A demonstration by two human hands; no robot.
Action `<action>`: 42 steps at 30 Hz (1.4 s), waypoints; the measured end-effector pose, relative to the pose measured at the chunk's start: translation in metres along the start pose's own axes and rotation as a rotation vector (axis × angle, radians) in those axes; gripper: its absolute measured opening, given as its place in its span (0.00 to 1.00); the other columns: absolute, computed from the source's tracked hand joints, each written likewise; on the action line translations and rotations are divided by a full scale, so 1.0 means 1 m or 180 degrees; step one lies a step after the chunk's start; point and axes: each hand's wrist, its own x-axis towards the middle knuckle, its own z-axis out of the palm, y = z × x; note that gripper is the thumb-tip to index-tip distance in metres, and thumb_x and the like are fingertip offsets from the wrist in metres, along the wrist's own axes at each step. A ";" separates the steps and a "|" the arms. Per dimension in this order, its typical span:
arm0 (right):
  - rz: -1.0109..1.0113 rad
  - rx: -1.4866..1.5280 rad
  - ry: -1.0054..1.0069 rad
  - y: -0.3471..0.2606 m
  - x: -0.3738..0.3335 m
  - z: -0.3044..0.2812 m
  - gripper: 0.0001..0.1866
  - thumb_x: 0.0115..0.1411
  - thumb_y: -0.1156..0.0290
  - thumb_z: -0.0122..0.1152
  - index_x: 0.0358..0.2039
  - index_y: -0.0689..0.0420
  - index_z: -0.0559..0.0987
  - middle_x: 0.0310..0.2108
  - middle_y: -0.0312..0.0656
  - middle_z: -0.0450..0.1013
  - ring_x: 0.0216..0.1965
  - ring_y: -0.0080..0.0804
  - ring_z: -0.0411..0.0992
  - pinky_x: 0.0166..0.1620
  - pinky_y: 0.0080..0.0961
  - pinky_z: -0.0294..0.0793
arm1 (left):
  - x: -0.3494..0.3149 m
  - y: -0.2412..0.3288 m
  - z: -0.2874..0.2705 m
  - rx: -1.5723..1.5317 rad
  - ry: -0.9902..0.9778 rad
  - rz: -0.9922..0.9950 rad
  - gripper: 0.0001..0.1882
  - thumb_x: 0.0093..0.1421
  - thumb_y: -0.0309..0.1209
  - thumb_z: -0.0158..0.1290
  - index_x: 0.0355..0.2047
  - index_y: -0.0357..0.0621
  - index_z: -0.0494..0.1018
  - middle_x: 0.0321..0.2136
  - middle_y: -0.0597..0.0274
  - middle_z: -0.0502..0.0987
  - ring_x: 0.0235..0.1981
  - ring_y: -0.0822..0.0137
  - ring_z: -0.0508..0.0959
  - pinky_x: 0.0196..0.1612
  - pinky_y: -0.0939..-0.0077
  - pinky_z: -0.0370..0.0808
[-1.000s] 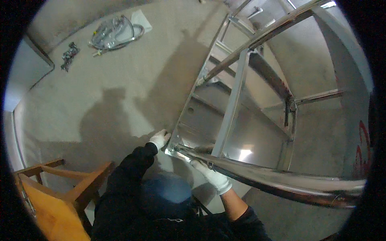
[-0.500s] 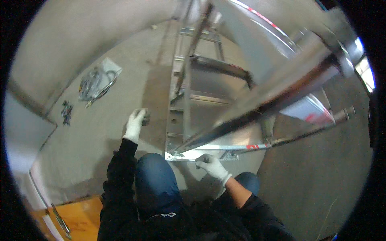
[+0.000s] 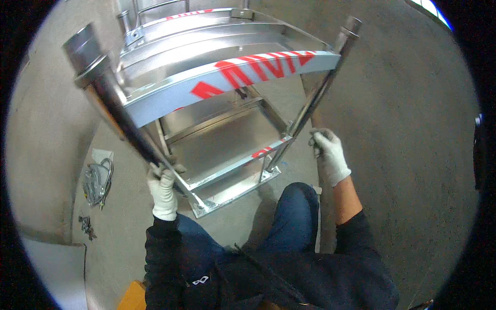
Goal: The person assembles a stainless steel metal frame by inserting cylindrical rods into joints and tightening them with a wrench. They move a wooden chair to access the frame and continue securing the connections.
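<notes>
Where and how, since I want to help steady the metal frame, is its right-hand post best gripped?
Probably mid-length on the right-hand post, between the upper rail and lower rail, from its outer right side, with a wrapped grip. That stretch is a bare round tube slanting up to the right, and its outer side looks unobstructed.

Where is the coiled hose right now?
In the head view, the coiled hose lies on the floor at left, next to the clear plastic bag, left of the gloved left hand.
</notes>
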 end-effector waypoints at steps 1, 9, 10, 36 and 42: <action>-0.0002 0.0222 0.0176 -0.003 0.005 -0.008 0.13 0.63 0.66 0.57 0.43 0.61 0.76 0.27 0.35 0.74 0.20 0.15 0.66 0.24 0.14 0.65 | 0.003 -0.004 -0.005 -0.0087 0.0132 0.0035 0.33 0.53 0.54 0.61 0.45 0.37 0.70 0.29 0.58 0.79 0.27 0.65 0.80 0.33 0.73 0.78; 0.0297 0.0677 0.0471 0.047 0.009 -0.078 0.14 0.64 0.66 0.57 0.44 0.62 0.76 0.28 0.36 0.75 0.22 0.16 0.66 0.25 0.15 0.66 | 0.001 0.003 0.007 -0.0165 0.0354 0.0331 0.31 0.53 0.51 0.64 0.43 0.37 0.69 0.29 0.59 0.76 0.26 0.65 0.80 0.30 0.74 0.78; 0.0331 0.0655 0.0500 0.048 0.014 -0.068 0.15 0.64 0.65 0.58 0.44 0.62 0.76 0.28 0.36 0.75 0.23 0.16 0.66 0.25 0.15 0.66 | 0.000 0.005 0.006 -0.0088 0.0368 0.0355 0.32 0.53 0.54 0.63 0.43 0.37 0.69 0.29 0.59 0.76 0.26 0.65 0.80 0.29 0.74 0.78; -0.0847 0.0240 0.0095 0.180 0.222 -0.051 0.20 0.65 0.64 0.47 0.44 0.69 0.78 0.41 0.52 0.76 0.41 0.44 0.75 0.46 0.42 0.75 | -0.108 0.092 0.007 0.3968 0.1574 -0.0306 0.20 0.58 0.39 0.56 0.49 0.45 0.74 0.48 0.52 0.75 0.51 0.51 0.74 0.56 0.61 0.70; -0.1499 0.0558 0.0456 0.118 0.159 0.001 0.20 0.65 0.64 0.52 0.24 0.67 0.82 0.24 0.53 0.78 0.24 0.43 0.76 0.30 0.41 0.76 | -0.279 0.166 -0.213 0.6686 0.3493 -0.0724 0.22 0.57 0.41 0.56 0.51 0.47 0.72 0.48 0.53 0.75 0.52 0.50 0.72 0.52 0.53 0.70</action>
